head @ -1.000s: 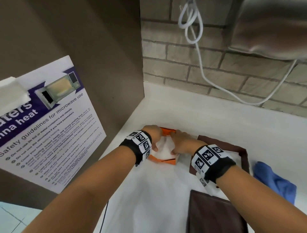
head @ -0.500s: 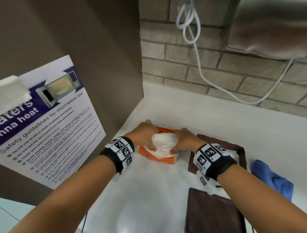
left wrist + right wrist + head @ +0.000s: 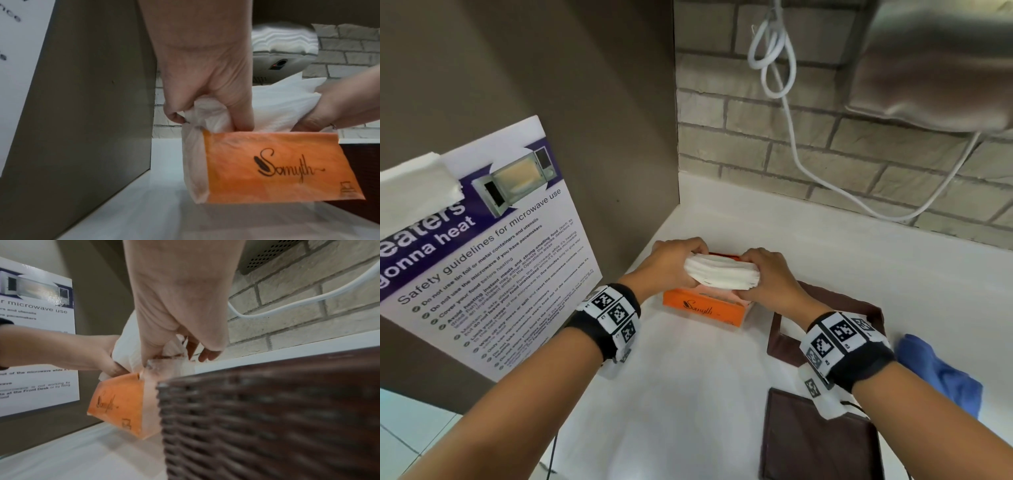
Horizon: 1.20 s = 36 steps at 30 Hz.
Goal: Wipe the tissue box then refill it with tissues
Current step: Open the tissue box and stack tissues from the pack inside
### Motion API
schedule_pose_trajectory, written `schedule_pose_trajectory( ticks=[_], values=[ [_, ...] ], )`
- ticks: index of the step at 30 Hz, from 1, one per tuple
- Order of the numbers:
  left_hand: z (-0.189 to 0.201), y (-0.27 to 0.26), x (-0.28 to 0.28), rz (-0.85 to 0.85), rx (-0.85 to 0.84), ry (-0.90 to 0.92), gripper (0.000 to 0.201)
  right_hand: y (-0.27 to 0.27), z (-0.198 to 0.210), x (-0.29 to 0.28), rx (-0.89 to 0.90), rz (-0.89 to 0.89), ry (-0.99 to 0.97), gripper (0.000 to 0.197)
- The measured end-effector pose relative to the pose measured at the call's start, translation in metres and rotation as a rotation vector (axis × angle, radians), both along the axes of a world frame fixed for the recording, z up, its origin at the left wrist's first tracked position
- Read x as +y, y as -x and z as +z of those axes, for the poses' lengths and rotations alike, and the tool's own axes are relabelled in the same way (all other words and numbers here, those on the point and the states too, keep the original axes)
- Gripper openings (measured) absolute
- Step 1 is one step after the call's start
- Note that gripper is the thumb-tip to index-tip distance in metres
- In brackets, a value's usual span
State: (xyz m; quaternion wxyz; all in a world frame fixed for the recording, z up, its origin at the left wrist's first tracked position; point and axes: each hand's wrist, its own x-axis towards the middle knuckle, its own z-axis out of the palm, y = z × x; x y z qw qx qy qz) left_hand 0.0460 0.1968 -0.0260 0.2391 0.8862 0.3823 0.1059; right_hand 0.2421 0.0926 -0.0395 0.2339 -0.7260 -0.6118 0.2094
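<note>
Refill stage, tissues coming out of their wrapper. My left hand (image 3: 671, 262) and right hand (image 3: 767, 274) each pinch one end of a single stack of white tissues (image 3: 722, 274), thumbs at the near edge and fingers curled over the top. The stack's long axis runs left to right between my hands, level with them. It sits directly above the one orange tissue pack (image 3: 703, 310), which bears a script logo on its near face. In the left wrist view the pack's top edge lies just under my thumb, and the tissues bulge out above it. Whether the pack rests on the white worktop (image 3: 688, 394) or hangs lifted cannot be told with certainty.

The relation that governs the next move, as I judge it: the tissue box (image 3: 825, 298), a dark brown woven container, stands just to the right of the pack and below my right wrist. My right hand is therefore the nearer one, and the stack must travel rightward and down into the box's open top. The box's long axis cannot be read from these views. A dark brown flat panel (image 3: 822, 442), probably the lid, lies nearer to me on the worktop.

Count: one stack, one pack, one box, one panel, one blue cloth (image 3: 941, 373) at the far right.
</note>
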Motion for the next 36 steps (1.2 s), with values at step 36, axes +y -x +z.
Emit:
schedule_pose_trajectory(
  ticks=[36],
  values=[
    [-0.037, 0.039, -0.003, 0.316, -0.18, 0.216, 0.055, 0.006, 0.009, 0.003, 0.798, -0.175, -0.012, 0.07]
  ],
)
